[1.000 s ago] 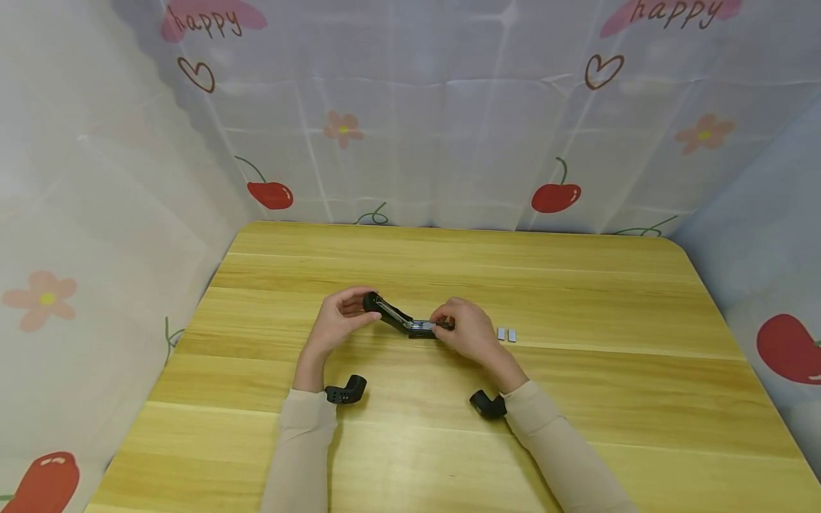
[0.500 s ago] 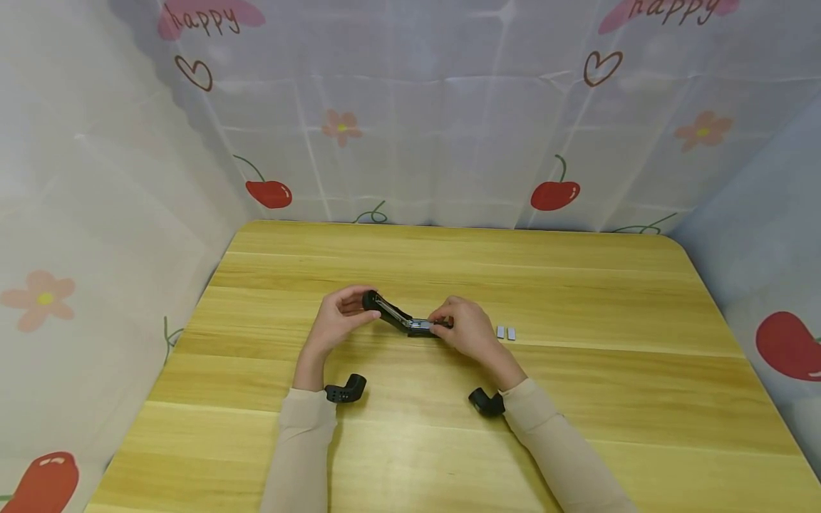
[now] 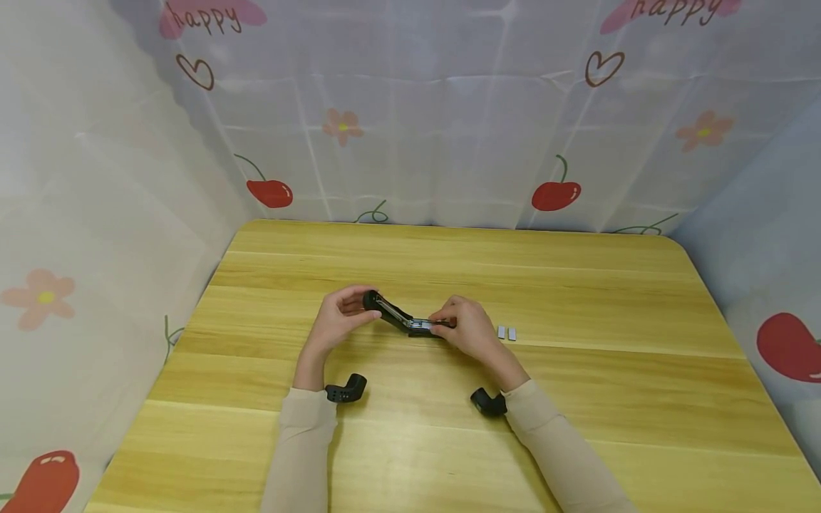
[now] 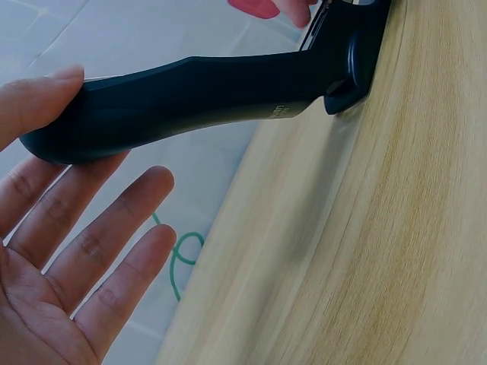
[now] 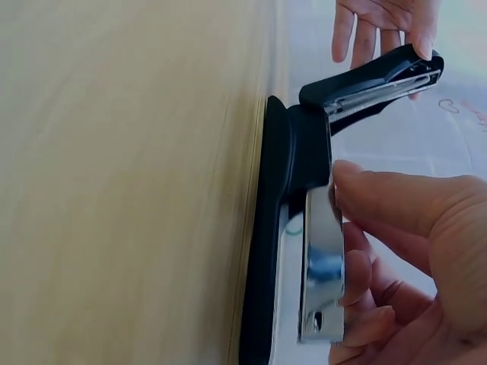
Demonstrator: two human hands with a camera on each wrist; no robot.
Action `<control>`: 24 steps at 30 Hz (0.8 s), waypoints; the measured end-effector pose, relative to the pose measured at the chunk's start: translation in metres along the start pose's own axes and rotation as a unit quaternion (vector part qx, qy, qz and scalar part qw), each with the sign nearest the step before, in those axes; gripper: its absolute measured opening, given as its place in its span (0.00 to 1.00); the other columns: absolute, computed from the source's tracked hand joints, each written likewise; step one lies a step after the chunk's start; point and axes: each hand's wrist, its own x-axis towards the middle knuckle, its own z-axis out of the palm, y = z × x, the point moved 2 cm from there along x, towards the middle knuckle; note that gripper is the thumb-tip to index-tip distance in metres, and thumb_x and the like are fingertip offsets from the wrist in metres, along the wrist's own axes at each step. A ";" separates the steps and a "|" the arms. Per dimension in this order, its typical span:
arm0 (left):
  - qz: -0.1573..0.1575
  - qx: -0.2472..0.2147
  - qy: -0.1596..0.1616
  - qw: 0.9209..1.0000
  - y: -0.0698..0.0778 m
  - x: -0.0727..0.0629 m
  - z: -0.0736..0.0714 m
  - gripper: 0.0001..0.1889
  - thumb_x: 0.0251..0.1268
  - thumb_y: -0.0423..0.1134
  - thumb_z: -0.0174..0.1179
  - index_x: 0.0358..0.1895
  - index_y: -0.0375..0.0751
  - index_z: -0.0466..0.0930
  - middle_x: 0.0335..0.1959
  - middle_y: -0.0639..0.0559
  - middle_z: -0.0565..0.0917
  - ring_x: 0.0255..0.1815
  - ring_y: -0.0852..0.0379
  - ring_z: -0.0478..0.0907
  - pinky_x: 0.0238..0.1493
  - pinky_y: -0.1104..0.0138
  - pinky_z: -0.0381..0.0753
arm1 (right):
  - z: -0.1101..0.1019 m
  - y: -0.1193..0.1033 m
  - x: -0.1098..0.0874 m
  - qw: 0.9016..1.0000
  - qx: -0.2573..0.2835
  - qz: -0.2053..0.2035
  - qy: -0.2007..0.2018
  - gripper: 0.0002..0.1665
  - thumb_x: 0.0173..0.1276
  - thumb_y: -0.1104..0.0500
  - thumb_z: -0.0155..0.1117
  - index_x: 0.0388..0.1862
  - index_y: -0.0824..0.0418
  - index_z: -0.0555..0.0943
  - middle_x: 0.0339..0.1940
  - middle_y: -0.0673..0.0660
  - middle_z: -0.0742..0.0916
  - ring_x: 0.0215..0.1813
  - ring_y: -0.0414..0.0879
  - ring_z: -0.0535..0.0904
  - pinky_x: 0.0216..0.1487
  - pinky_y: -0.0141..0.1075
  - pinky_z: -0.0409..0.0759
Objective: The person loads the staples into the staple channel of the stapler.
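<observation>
A black stapler (image 3: pixel 393 313) is unfolded over the table, its cover swung up to the left. At the raised end of that cover, my left hand (image 3: pixel 338 318) pinches between thumb and fingers; in the left wrist view two other fingers (image 4: pixel 125 281) stand extended below it. My right hand (image 3: pixel 471 329) grips the silvery staple magazine (image 5: pixel 323 266), thumb on top near the hinge and fingers along its far side. The black base (image 5: pixel 266 228) lies along the tabletop under the magazine. Whether staples sit between my right fingers I cannot tell.
Two small grey staple strips (image 3: pixel 507 333) lie side by side just right of my right hand. Black wrist cameras (image 3: pixel 348 390) jut inward from both sleeves. A patterned curtain (image 3: pixel 430 142) hangs behind the wooden table (image 3: pixel 410 442) and along its sides.
</observation>
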 end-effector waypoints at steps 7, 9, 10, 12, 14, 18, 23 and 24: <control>0.002 0.000 0.004 1.000 -0.001 0.001 0.001 0.23 0.58 0.31 0.69 0.58 0.33 0.79 0.51 0.34 0.83 0.48 0.50 0.82 0.53 0.64 0.82 | -0.020 0.012 -0.013 0.998 0.005 0.012 0.054 0.14 0.60 0.58 0.74 0.44 0.60 0.88 0.35 0.53 0.84 0.30 0.42 0.73 0.29 0.33 0.72; 0.001 0.002 0.004 1.000 -0.001 0.001 0.001 0.23 0.58 0.32 0.69 0.58 0.33 0.79 0.51 0.34 0.83 0.49 0.49 0.82 0.55 0.61 0.82 | -0.028 0.018 -0.020 0.997 0.004 0.023 0.070 0.14 0.59 0.58 0.75 0.44 0.61 0.87 0.34 0.54 0.85 0.30 0.43 0.73 0.30 0.33 0.72; 0.000 0.003 0.004 1.000 -0.001 0.001 0.001 0.23 0.58 0.32 0.69 0.58 0.33 0.79 0.51 0.35 0.83 0.49 0.48 0.82 0.55 0.59 0.81 | -0.032 0.022 -0.023 0.997 0.002 0.029 0.078 0.15 0.59 0.59 0.75 0.44 0.62 0.87 0.34 0.55 0.85 0.30 0.43 0.73 0.31 0.34 0.72; -0.003 0.004 0.005 1.000 -0.001 0.000 0.001 0.23 0.58 0.32 0.69 0.59 0.34 0.79 0.52 0.35 0.83 0.50 0.46 0.82 0.57 0.56 0.81 | -0.040 0.030 -0.030 0.995 -0.002 0.039 0.089 0.16 0.58 0.60 0.75 0.44 0.64 0.86 0.33 0.56 0.85 0.30 0.44 0.73 0.31 0.35 0.72; -0.003 0.004 0.004 1.000 -0.001 0.000 0.001 0.23 0.58 0.32 0.69 0.59 0.34 0.79 0.52 0.35 0.83 0.51 0.45 0.81 0.58 0.54 0.80 | -0.047 0.039 -0.037 0.994 -0.007 0.053 0.097 0.16 0.58 0.60 0.75 0.45 0.65 0.86 0.33 0.57 0.84 0.30 0.45 0.73 0.31 0.35 0.71; -0.004 0.000 0.004 1.000 -0.001 0.000 0.002 0.24 0.58 0.33 0.69 0.59 0.34 0.79 0.53 0.35 0.82 0.52 0.43 0.81 0.59 0.52 0.79 | -0.059 0.056 -0.051 0.991 -0.016 0.082 0.107 0.17 0.58 0.61 0.75 0.45 0.66 0.84 0.33 0.57 0.84 0.30 0.45 0.72 0.31 0.34 0.70; -0.006 0.002 0.004 1.000 -0.001 0.000 0.002 0.25 0.58 0.34 0.70 0.60 0.32 0.77 0.53 0.35 0.82 0.53 0.43 0.80 0.60 0.52 0.78 | -0.066 0.073 -0.065 0.989 -0.019 0.110 0.097 0.18 0.58 0.59 0.75 0.44 0.67 0.83 0.33 0.57 0.84 0.30 0.45 0.73 0.32 0.34 0.71; -0.006 0.001 0.004 1.000 -0.001 0.000 0.002 0.25 0.58 0.34 0.70 0.60 0.32 0.77 0.53 0.35 0.82 0.53 0.42 0.80 0.60 0.51 0.78 | -0.066 0.075 -0.066 0.989 -0.017 0.116 0.092 0.18 0.58 0.58 0.75 0.44 0.67 0.83 0.33 0.57 0.84 0.31 0.46 0.73 0.32 0.33 0.71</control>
